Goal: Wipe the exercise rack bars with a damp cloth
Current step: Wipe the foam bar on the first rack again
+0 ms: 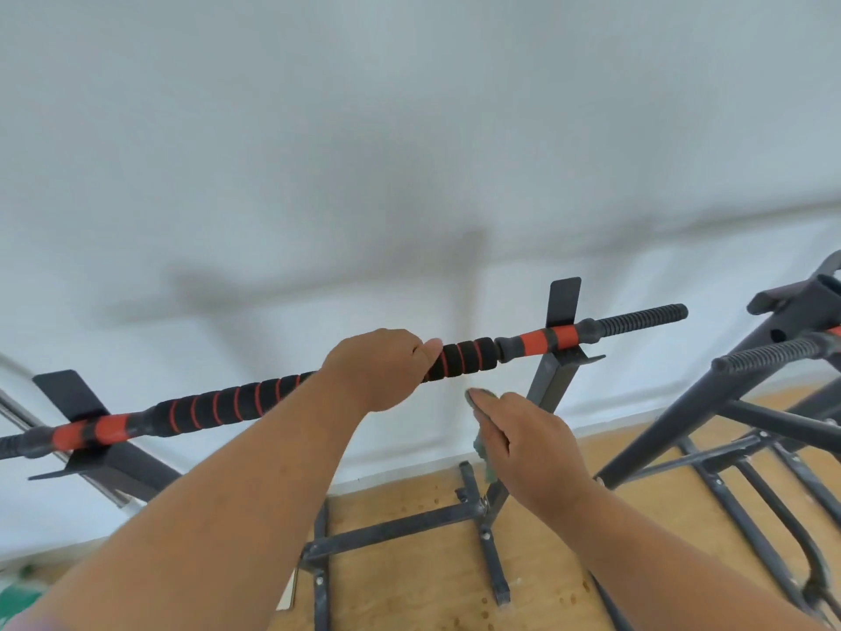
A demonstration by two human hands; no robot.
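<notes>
Left hand (pixel 380 371) wrapped over the barbell (pixel 468 355), fingers curled round the black foam grip with its thin red spiral stripes, thumb tip showing on the right side of the fist. Barbell lying slantwise across the view, low on the left and higher on the right, resting in two dark metal cradles: left rack upright (pixel 91 441) with its flat back plate, right rack upright (pixel 553 380) likewise. Orange-and-black sleeves seated at each cradle; ribbed black end (pixel 641 317) sticking out past the right one.

Right hand (pixel 523 444) just below and to the right of the left, not touching the bar, back of the hand toward the camera, fingers fairly straight and pressed together over a greenish cloth (pixel 483 441). Cloth mostly hidden behind the fingers, a strip of it showing along the hand's left edge and hanging down a little below; held against the palm side, exact grip hard to tell. Cloth near the right upright, whether touching it impossible to say.

Under the bar, dark steel base frame (pixel 400 526) of the rack with bolted cross pieces on a wooden floor (pixel 409 594), light plywood tone with small dark spots. Pale wall (pixel 409 129) behind, soft shadows of bar and arm across it. At the right edge, a second rack (pixel 746 384) of dark tubes with another ribbed bar end. Green patch in the lower left corner, unidentifiable.
</notes>
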